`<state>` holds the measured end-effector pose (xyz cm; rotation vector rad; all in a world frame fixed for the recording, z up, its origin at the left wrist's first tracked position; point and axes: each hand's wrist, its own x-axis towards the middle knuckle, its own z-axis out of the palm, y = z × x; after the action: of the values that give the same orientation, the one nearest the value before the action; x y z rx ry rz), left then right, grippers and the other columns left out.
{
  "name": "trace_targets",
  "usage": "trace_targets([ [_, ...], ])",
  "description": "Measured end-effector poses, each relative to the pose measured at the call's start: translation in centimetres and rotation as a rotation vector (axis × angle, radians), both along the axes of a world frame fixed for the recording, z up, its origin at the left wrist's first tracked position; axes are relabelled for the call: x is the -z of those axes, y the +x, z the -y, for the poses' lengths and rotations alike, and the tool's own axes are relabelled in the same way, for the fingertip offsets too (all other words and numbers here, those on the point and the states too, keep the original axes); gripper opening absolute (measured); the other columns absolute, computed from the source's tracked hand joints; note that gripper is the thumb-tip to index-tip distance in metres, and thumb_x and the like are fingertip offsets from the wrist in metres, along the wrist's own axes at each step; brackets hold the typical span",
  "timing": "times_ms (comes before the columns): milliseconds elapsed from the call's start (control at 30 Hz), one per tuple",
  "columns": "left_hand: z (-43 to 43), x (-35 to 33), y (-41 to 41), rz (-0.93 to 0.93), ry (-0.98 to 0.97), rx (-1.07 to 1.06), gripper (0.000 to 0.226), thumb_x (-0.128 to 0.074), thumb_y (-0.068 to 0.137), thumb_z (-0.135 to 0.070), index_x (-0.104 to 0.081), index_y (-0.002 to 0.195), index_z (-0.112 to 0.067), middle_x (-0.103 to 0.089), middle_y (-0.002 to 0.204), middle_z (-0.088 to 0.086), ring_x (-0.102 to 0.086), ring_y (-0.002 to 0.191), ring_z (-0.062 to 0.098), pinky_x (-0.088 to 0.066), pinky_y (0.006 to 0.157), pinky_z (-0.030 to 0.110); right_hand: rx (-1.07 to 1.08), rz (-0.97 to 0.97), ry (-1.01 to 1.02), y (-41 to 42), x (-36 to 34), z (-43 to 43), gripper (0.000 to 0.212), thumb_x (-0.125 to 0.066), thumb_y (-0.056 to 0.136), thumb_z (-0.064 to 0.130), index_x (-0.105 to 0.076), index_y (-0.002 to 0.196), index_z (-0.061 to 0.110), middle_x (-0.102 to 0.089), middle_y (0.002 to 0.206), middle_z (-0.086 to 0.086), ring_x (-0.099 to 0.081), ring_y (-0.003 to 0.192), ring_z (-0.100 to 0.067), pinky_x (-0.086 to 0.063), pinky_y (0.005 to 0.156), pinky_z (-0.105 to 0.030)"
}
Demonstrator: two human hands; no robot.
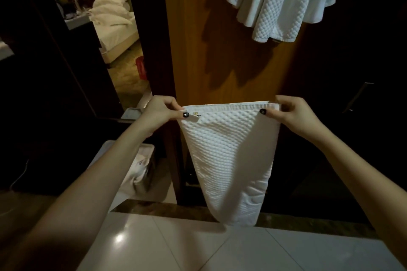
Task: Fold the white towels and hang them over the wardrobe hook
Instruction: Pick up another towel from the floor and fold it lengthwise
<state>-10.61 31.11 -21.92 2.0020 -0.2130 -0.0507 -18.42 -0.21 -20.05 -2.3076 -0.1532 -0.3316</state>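
Several hung towels (284, 0) already drape in a bunch at the upper right corner of the wooden wardrobe panel (220, 61); the hook itself is out of sight. One more, the held towel (229, 156), hangs doubled over in the air before the panel, its top corners pinched by the left hand (161, 112) and right hand (295, 114). It probably needs another fold, then hanging. White cloth lies in a bin (150, 171) below left.

It looks like a hotel room: through the doorway (131, 72) left of the wooden wardrobe (220, 35), a bed (120, 36) heaped with white bedding (110, 10).
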Motion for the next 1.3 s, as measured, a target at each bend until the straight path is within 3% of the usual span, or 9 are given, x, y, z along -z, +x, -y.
trace_targets([
  [233, 2.3, 0.0, -0.8, 0.365, 0.073, 0.13, 0.021, -0.071, 0.081, -0.008, -0.058, 0.076, -0.023, -0.058, 0.075, -0.005, -0.053, 0.068, 0.003, -0.039, 0.063, 0.016, 0.088, 0.071, -0.07, -1.6, 0.3, 1.9, 0.03, -0.063, 0.092, 0.022, -0.049, 0.077, 0.0, -0.052, 0.072, -0.015, -0.054, 0.065, -0.028, -0.042, 0.057, -0.037],
  [367, 3.7, 0.9, -1.0, 0.374, 0.27, 0.155, 0.022, -0.066, 0.084, -0.009, -0.067, 0.103, -0.019, -0.057, 0.083, -0.006, -0.053, 0.075, 0.003, -0.038, 0.066, 0.008, 0.134, -0.024, -0.285, -1.7, 2.2, 3.1, 0.023, -0.063, 0.092, 0.02, -0.058, 0.11, 0.008, -0.063, 0.086, -0.008, -0.061, 0.076, -0.021, -0.049, 0.067, -0.042],
  [467, 5.1, 2.7, -0.9, 0.31, 0.375, 0.164, 0.01, -0.064, 0.086, -0.011, -0.07, 0.086, -0.018, -0.057, 0.086, 0.0, -0.053, 0.08, 0.013, -0.036, 0.066, 0.023, 0.219, -0.142, -0.316, -1.3, 5.3, 3.1, 0.019, -0.059, 0.094, 0.019, -0.063, 0.092, 0.0, -0.064, 0.081, -0.013, -0.06, 0.071, -0.023, -0.046, 0.062, -0.042],
  [567, 6.1, 4.6, -1.8, 0.253, 0.402, 0.19, 0.01, -0.061, 0.088, -0.01, -0.066, 0.082, -0.017, -0.053, 0.084, 0.0, -0.05, 0.079, 0.014, -0.032, 0.064, 0.024, 0.319, -0.209, -0.253, -1.5, 8.4, 2.7, 0.02, -0.058, 0.095, 0.02, -0.062, 0.1, 0.002, -0.063, 0.08, -0.005, -0.057, 0.066, -0.015, -0.041, 0.055, -0.031],
  [667, 6.6, 5.2, -2.3, 0.248, 0.38, 0.144, 0.007, -0.063, 0.087, -0.011, -0.068, 0.084, -0.014, -0.056, 0.086, 0.002, -0.052, 0.079, 0.013, -0.033, 0.062, 0.019, 0.214, -0.246, -0.074, -2.5, 8.7, 1.7, 0.04, -0.057, 0.095, 0.012, -0.054, 0.133, 0.023, -0.058, 0.116, 0.011, -0.059, 0.099, -0.006, -0.05, 0.077, -0.024],
  [733, 6.8, 4.7, -2.2, 0.246, 0.322, 0.072, 0.005, -0.066, 0.085, -0.012, -0.071, 0.084, -0.013, -0.063, 0.084, 0.001, -0.056, 0.078, 0.012, -0.036, 0.063, 0.019, 0.083, -0.242, 0.029, -3.0, 7.6, 0.6, 0.044, -0.055, 0.095, 0.007, -0.058, 0.13, 0.033, -0.056, 0.127, 0.017, -0.058, 0.109, -0.002, -0.053, 0.087, -0.025],
  [933, 7.2, 2.8, -1.9, 0.191, 0.132, -0.017, 0.005, -0.073, 0.08, -0.013, -0.074, 0.085, -0.015, -0.061, 0.071, -0.014, -0.054, 0.066, -0.001, -0.034, 0.054, 0.004, -0.027, -0.352, 0.292, -3.1, 4.2, -2.2, 0.011, -0.072, 0.085, 0.016, -0.07, 0.096, 0.016, -0.074, 0.089, -0.013, -0.071, 0.087, -0.033, -0.053, 0.084, -0.052],
  [1033, 7.3, 2.3, -2.2, 0.201, 0.088, -0.02, 0.009, -0.075, 0.079, -0.015, -0.075, 0.087, -0.016, -0.061, 0.069, -0.015, -0.052, 0.062, -0.001, -0.033, 0.052, 0.004, -0.173, -0.438, 0.274, -3.1, 3.0, -3.4, 0.022, -0.073, 0.082, 0.008, -0.065, 0.102, 0.015, -0.076, 0.088, -0.001, -0.072, 0.087, -0.012, -0.056, 0.08, -0.031],
  [1300, 7.4, -0.3, -3.3, 0.215, -0.023, 0.122, 0.018, -0.075, 0.079, -0.014, -0.074, 0.097, -0.016, -0.069, 0.083, -0.009, -0.065, 0.08, 0.009, -0.048, 0.068, 0.014, -0.162, 0.093, -0.292, -1.8, -0.4, -5.2, 0.01, -0.072, 0.084, 0.025, -0.07, 0.09, 0.017, -0.051, 0.091, 0.008, -0.045, 0.092, -0.007, -0.037, 0.078, -0.019],
])
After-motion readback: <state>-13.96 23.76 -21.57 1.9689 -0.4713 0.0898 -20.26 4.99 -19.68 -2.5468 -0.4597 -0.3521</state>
